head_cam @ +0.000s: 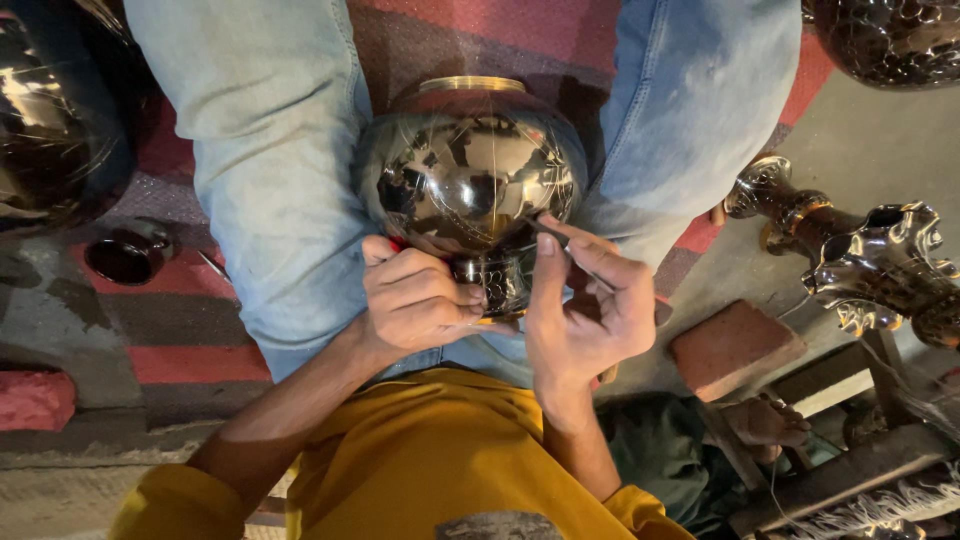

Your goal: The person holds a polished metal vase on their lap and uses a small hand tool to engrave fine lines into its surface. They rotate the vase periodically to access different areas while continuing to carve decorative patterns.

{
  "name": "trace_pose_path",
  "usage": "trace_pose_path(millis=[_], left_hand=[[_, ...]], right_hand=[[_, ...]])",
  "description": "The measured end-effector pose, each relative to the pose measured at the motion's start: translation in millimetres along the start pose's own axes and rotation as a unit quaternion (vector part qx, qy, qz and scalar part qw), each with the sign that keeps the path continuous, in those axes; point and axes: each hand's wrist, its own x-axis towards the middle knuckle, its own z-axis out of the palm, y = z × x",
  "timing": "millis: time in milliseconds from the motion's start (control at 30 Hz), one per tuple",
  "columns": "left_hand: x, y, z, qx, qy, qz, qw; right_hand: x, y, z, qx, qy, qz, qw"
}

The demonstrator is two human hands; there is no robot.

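While left hand (415, 300) grips vase (470, 185), right hand (590, 310) pinches graver (570, 250)

No packages, labels, signs or screens show anywhere in the view.
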Motion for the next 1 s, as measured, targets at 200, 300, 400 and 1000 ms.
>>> trace_pose_path(millis=[200, 300, 400, 1000], left_hand=[[2, 3, -1, -0.005, 0.008, 0.007, 1.0], [4, 5, -1, -0.005, 0.009, 0.001, 1.0], [4, 6, -1, -0.006, 0.008, 0.004, 1.0], [3, 11, -3, -0.006, 0.015, 0.007, 1.0]], right_hand=[[-5, -1, 2, -0.012, 0.019, -0.003, 1.0], [-6, -2, 3, -0.004, 0.021, -0.007, 1.0], [-10, -3, 2, -0.022, 0.014, -0.008, 1.0], [-24, -4, 4, -0.013, -0.012, -0.077, 0.997]])
